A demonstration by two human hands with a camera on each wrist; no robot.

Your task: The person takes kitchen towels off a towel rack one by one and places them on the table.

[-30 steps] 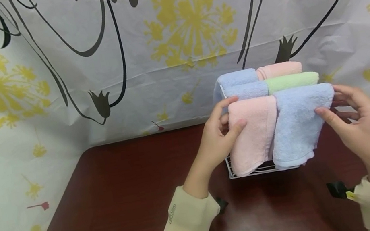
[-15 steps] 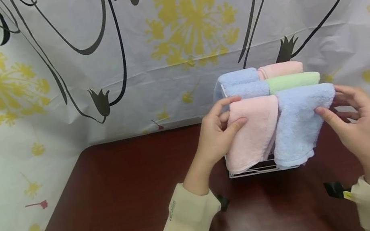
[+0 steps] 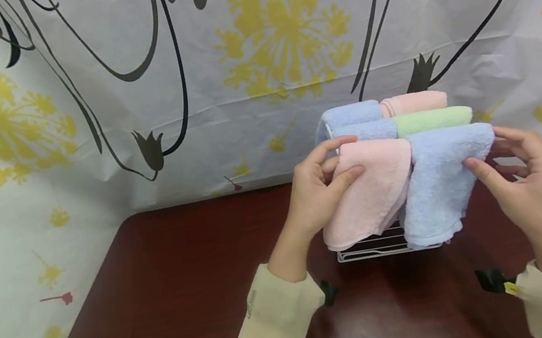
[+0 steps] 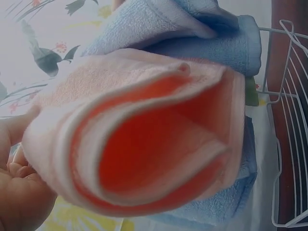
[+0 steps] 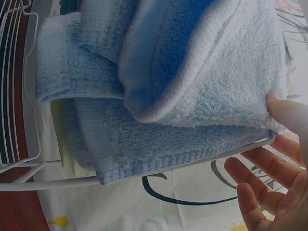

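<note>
My left hand [image 3: 310,195] pinches the upper left edge of a folded pink towel [image 3: 374,190], thumb in front and forefinger behind. The towel's lower end leans out to the left; its curled, layered folds [image 4: 72,125] face the left wrist view. To its right, a folded blue towel [image 3: 440,182] hangs over the front. My right hand [image 3: 533,179] pinches this one's upper right corner, with the thumb [image 5: 288,113] on its face and the other fingers behind or beside it. Both towels hang at the front of a white wire basket [image 3: 371,251].
Behind the front pair, the basket holds rolled or folded towels: blue ones [image 3: 353,114], a pink one [image 3: 416,103] and a green one [image 3: 434,119]. The basket stands on a dark red-brown table [image 3: 188,284]. A floral-patterned cloth [image 3: 213,83] hangs close behind and along the sides.
The lower end of the pink towel has swung left and slightly up, showing more of the basket's wire front. The blue towel and my right hand stay nearly where they were.
</note>
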